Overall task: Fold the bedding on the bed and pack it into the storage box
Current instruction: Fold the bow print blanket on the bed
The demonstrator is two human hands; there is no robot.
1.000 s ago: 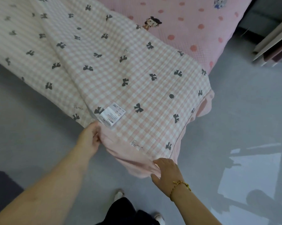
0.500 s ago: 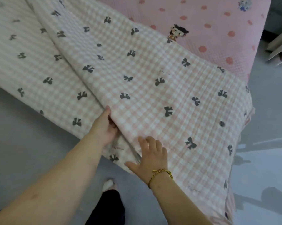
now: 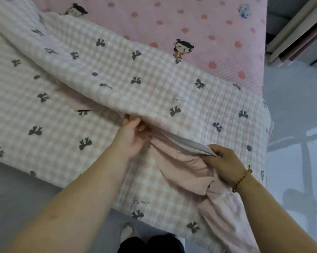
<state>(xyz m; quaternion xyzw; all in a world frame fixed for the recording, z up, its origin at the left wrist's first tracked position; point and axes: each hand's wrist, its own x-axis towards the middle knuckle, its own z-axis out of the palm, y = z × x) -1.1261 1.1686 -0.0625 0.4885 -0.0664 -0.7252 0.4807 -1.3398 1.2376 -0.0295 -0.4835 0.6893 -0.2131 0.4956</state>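
Observation:
A pink-and-white checked quilt (image 3: 154,88) printed with dark bows lies spread across the bed and hangs over its near edge. Its plain pink underside (image 3: 181,167) shows where a layer is turned back. My left hand (image 3: 132,137) reaches under the upper fold, fingers curled round the fabric edge. My right hand (image 3: 225,161), with a gold bracelet on the wrist, pinches a thin edge of the quilt where the checked side meets the pink lining. No storage box is in view.
Under the quilt lies a pink sheet (image 3: 208,24) with red dots and cartoon figures. Grey floor (image 3: 17,194) runs along the bed's near side and to the right. Furniture panels (image 3: 300,37) stand at the upper right. My feet (image 3: 128,232) are by the bed.
Both hands moved from lying on top of the quilt to reaching inside the fold. The right hand has taken hold of an edge, and the pink underside now shows.

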